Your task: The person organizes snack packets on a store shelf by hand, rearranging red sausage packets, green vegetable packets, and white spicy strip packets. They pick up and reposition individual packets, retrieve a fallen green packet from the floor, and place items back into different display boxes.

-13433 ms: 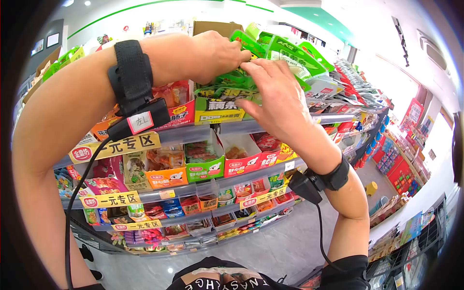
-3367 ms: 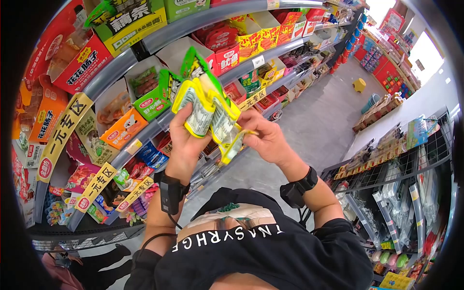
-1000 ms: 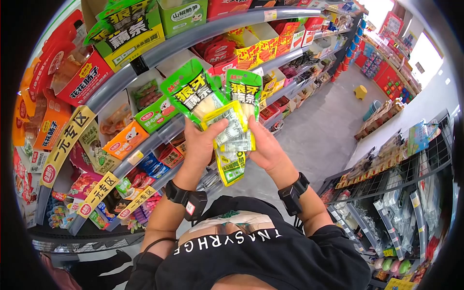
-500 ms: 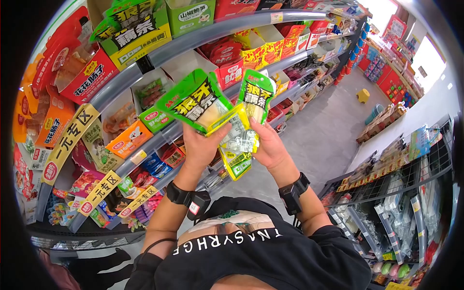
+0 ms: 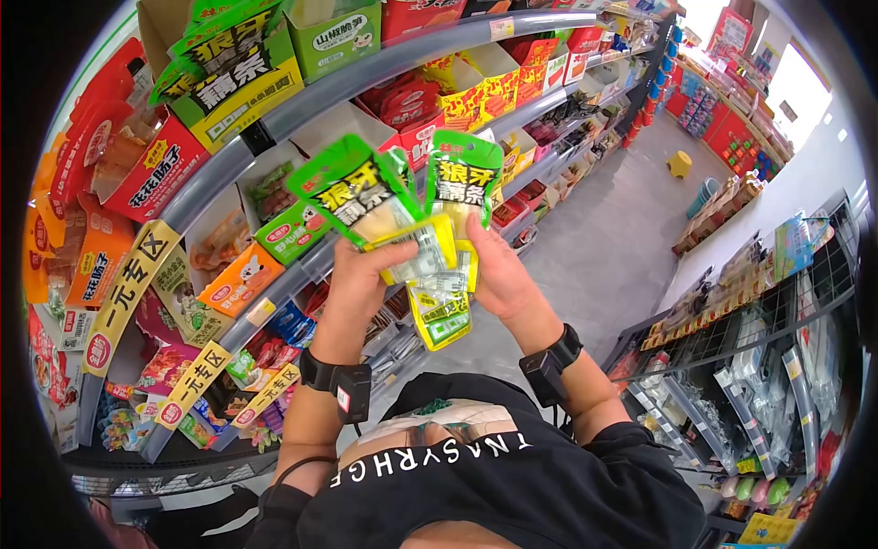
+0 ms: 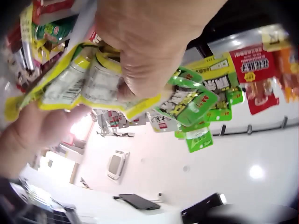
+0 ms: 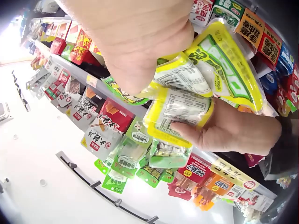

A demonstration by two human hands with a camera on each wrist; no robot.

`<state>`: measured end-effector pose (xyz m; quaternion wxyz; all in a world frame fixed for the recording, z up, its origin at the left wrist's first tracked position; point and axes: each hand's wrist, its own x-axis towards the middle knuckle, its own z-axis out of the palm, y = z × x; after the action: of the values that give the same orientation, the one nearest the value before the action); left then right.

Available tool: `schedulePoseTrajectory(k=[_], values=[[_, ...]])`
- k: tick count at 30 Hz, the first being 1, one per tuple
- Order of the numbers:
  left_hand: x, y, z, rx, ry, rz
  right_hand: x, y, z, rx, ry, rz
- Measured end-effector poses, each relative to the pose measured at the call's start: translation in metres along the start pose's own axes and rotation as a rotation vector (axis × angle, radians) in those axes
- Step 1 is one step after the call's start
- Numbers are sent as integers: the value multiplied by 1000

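Note:
Both hands hold a fanned bunch of green-and-yellow snack packets in front of the chest. My left hand [image 5: 361,279] grips the left packet [image 5: 355,192], thumb across its folded yellow lower part. With its thumb on the front, my right hand [image 5: 501,274] grips the right packet [image 5: 464,178]. Another packet [image 5: 441,320] hangs lower between the hands. In the left wrist view, printed white labels show on the bent packets [image 6: 103,84]. The right wrist view shows the left thumb pressing a barcoded packet back [image 7: 180,114]. The fingers behind the packets are mostly hidden.
A curved snack shelf [image 5: 338,78] runs along the left and front. On its top tier stands a box [image 5: 242,91] of matching green packets, beside a red box [image 5: 155,169]. A wire rack [image 5: 732,339] stands at right. Beyond lies grey aisle floor [image 5: 585,247] with a yellow stool [image 5: 679,165].
Earlier both hands were at the green packets on the top shelf; later the right hand pinched at the held bunch. Now both hands grip it, green fronts up. Over the last half second the left packet tilts more upright.

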<state>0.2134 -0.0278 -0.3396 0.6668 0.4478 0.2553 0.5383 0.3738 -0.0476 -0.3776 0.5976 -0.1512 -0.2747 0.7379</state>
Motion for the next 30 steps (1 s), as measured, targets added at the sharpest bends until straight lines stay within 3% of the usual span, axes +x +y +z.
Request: schedulePoseTrajectory(k=[6, 12, 15, 18, 21, 25, 30], values=[[-6, 3, 0, 181, -123, -269, 3, 8, 6, -144, 113, 0], [-3, 4, 7, 275, -139, -291, 3, 1, 20, -12, -107, 27], [-2, -8, 5, 417, -69, -53, 4, 1, 21, -57, -131, 19], [-2, -11, 3, 492, -46, 28, 5, 3, 18, -65, -130, 23], [-5, -5, 6, 307, -99, 18, 5, 3, 18, -113, -93, 32], [1, -4, -11, 124, -127, -208, 7, 3, 17, -153, 7, 96], [7, -1, -15, 52, -179, -281, 9, 5, 15, -242, -19, -3]])
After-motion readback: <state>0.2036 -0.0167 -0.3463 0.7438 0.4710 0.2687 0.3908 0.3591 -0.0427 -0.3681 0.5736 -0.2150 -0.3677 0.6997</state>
